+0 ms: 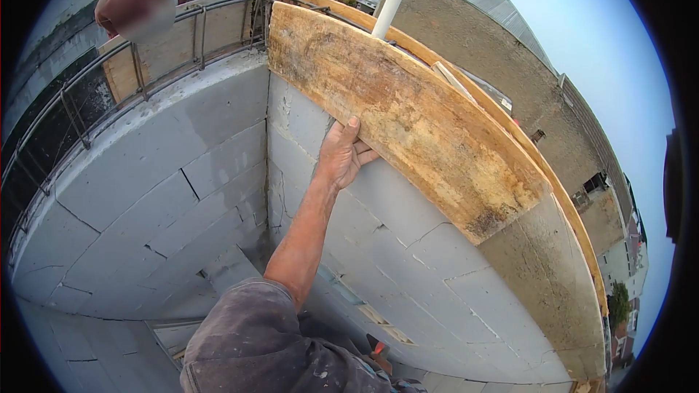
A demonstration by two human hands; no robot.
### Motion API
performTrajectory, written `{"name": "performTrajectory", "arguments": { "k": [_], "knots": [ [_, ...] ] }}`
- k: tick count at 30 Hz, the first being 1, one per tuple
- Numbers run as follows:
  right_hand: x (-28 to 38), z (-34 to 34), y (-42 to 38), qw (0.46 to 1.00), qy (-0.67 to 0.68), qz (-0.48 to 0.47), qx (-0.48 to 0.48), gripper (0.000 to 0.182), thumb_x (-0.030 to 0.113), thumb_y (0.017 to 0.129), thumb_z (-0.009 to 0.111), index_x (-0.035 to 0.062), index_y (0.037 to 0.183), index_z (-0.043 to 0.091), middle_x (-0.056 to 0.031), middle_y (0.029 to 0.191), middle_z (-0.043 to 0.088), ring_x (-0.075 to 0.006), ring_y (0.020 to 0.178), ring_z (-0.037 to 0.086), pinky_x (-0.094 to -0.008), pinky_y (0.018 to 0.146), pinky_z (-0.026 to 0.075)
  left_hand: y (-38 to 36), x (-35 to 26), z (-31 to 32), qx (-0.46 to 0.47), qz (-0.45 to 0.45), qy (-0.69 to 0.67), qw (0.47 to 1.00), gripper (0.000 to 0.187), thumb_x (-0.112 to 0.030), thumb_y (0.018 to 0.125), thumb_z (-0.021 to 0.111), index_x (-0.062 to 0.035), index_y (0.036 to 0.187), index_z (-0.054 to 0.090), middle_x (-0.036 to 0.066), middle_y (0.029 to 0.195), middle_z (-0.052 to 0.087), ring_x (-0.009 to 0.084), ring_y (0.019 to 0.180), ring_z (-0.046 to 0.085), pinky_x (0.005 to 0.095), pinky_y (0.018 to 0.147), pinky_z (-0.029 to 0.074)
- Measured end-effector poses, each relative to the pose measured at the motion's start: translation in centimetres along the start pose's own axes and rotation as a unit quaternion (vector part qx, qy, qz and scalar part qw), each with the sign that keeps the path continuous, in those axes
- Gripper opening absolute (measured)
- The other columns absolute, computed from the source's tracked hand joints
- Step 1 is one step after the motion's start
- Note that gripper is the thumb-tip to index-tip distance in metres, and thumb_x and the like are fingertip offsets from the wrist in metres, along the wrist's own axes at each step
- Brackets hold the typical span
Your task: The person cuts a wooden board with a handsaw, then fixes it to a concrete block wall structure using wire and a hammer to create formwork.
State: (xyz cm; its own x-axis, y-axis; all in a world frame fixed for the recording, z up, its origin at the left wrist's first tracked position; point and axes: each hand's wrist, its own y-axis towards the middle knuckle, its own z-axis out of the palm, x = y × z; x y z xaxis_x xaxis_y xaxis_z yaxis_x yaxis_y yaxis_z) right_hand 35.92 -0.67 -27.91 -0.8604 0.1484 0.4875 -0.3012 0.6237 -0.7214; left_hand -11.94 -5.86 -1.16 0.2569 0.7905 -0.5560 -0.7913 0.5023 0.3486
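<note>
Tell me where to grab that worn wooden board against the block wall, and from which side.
Grip the wooden board along its lower edge, from below, probably near mid-length. It lies flat against the block wall, so only the edges are free. One hand already presses there, thumb on the face. Which hand it is cannot be told.

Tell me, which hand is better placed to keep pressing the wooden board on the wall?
Probably the left hand: it already grips the lower edge of the wooden board against the block wall. The right isn't in view.
</note>
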Motion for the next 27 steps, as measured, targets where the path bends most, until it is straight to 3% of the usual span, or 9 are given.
{"name": "performTrajectory", "arguments": {
  "k": [2,5,10,12,14,15,19,25,27],
  "knots": [
    [-2.3,0.4,1.4,0.979,-0.173,-0.108,-0.020,0.032,0.022,0.092,0.066,-0.0030,0.111,0.058,-0.0117,0.086,0.070,-0.0196,0.080,0.068,-0.0333,0.073,0.053,0.5,-0.1,-0.7,0.010,-0.027,0.031,0.999,0.071,-0.046,0.097,0.059,0.0005,0.143,0.032,0.022,0.132,0.053,0.0309,0.118,0.061,0.0470,0.097,0.056],
    [-7.2,2.4,4.3,0.960,-0.199,-0.181,-0.074,0.034,0.022,0.092,0.066,-0.0025,0.113,0.055,-0.0115,0.082,0.069,-0.0193,0.078,0.068,-0.0320,0.072,0.053,0.6,-0.7,-1.1,0.025,-0.040,0.044,0.998,0.071,-0.047,0.097,0.059,0.0002,0.141,0.030,0.022,0.133,0.052,0.0308,0.118,0.061,0.0459,0.095,0.057],
    [-2.0,1.4,1.9,0.993,-0.072,-0.097,-0.019,0.037,0.021,0.092,0.066,-0.0030,0.116,0.052,-0.0109,0.081,0.069,-0.0191,0.077,0.068,-0.0316,0.071,0.054,0.6,-1.5,-0.8,0.044,-0.034,0.045,0.997,0.067,-0.044,0.098,0.057,0.0001,0.142,0.033,0.022,0.132,0.053,0.0304,0.118,0.061,0.0461,0.098,0.055],
    [-1.5,0.9,2.7,0.974,-0.170,-0.147,-0.005,0.037,0.020,0.092,0.066,-0.0030,0.117,0.051,-0.0096,0.083,0.069,-0.0175,0.076,0.068,-0.0305,0.071,0.054,0.8,-1.7,-0.6,0.049,-0.040,0.056,0.996,0.066,-0.043,0.099,0.057,0.0000,0.142,0.033,0.022,0.133,0.053,0.0304,0.118,0.061,0.0458,0.098,0.055],
    [-1.1,0.9,3.4,0.987,-0.103,-0.124,0.017,0.036,0.020,0.092,0.065,-0.0029,0.116,0.051,-0.0087,0.085,0.070,-0.0163,0.076,0.068,-0.0294,0.071,0.054,0.6,-1.6,-0.6,0.047,-0.038,0.033,0.998,0.066,-0.043,0.099,0.057,0.0004,0.143,0.033,0.022,0.132,0.053,0.0309,0.117,0.062,0.0449,0.097,0.056],
    [-0.7,1.3,3.6,0.997,0.013,-0.076,0.031,0.034,0.019,0.092,0.066,-0.0027,0.115,0.052,-0.0085,0.086,0.070,-0.0159,0.076,0.068,-0.0288,0.071,0.054,0.6,-1.5,-0.6,0.047,-0.038,0.023,0.998,0.066,-0.043,0.099,0.057,0.0007,0.143,0.033,0.022,0.132,0.054,0.0311,0.117,0.062,0.0444,0.096,0.057],
    [2.2,1.4,1.8,0.959,0.269,0.075,0.033,0.029,0.022,0.091,0.068,-0.0009,0.107,0.060,-0.0082,0.087,0.071,-0.0154,0.078,0.068,-0.0278,0.071,0.053,0.4,-1.2,-0.6,0.028,-0.027,0.020,0.999,0.064,-0.040,0.100,0.055,0.0036,0.142,0.034,0.024,0.131,0.054,0.0331,0.115,0.063,0.0443,0.095,0.058],
    [-3.5,0.5,6.8,0.995,-0.026,-0.071,0.064,0.034,0.031,0.087,0.073,-0.0007,0.099,0.067,-0.0075,0.088,0.072,-0.0133,0.079,0.067,-0.0309,0.069,0.051,1.8,-1.8,-1.4,0.058,-0.043,0.044,0.996,0.065,-0.042,0.097,0.060,0.0010,0.140,0.034,0.021,0.130,0.054,0.0311,0.114,0.064,0.0438,0.093,0.059],
    [-4.1,0.1,6.5,0.985,-0.075,-0.150,0.050,0.033,0.028,0.083,0.077,0.0018,0.101,0.067,-0.0074,0.089,0.070,-0.0196,0.079,0.067,-0.0353,0.072,0.051,1.6,-1.7,-1.3,0.042,-0.043,0.042,0.997,0.064,-0.041,0.098,0.059,0.0008,0.139,0.035,0.021,0.128,0.055,0.0310,0.112,0.064,0.0429,0.092,0.059]
  ]
}}
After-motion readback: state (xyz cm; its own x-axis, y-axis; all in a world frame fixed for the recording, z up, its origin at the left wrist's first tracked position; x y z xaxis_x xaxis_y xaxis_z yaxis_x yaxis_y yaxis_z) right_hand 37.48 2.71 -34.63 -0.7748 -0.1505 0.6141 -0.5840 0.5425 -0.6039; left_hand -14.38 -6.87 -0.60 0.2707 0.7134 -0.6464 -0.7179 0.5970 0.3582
